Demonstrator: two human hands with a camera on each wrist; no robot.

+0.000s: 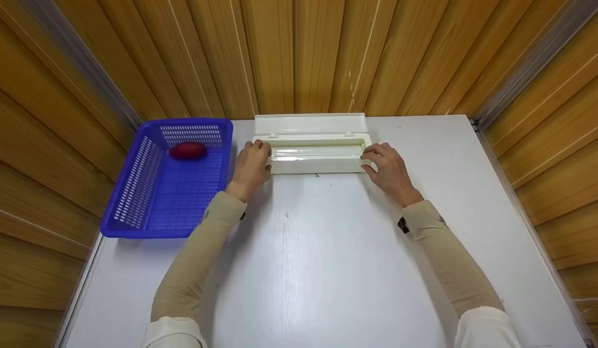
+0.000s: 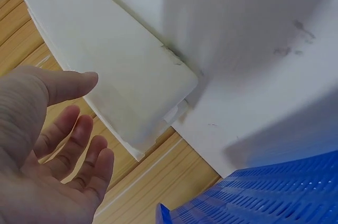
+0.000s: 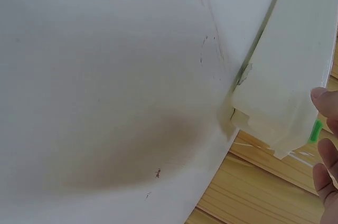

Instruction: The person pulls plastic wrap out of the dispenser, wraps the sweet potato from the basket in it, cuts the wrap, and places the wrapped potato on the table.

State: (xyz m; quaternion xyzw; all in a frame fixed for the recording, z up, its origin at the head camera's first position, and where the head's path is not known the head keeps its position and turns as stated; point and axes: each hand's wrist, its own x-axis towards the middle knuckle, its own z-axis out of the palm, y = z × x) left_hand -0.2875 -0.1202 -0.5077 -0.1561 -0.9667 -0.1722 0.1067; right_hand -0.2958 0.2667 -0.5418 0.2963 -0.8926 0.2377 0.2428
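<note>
A long white plastic box [image 1: 318, 166], like a cling film dispenser, lies at the back of the table with its lid [image 1: 311, 124] raised. Glossy, see-through material inside it catches the light. At the box's left end is my left hand [image 1: 253, 164]; in the left wrist view its thumb and loosely bent fingers stand apart, with no held thing visible. My right hand [image 1: 386, 169] is at the opposite end, its thumb by the box's upper edge and its fingers spread in a loose curve. Whether either hand touches thin clear film cannot be made out.
A blue plastic basket [image 1: 167, 234] stands left of the box, with a dark red oblong thing [image 1: 187, 151] inside. Wood-patterned panels [image 1: 318, 58] rise behind and on both sides of the white table [image 1: 328, 261]. A small green piece [image 3: 316, 131] shows at the box's right end.
</note>
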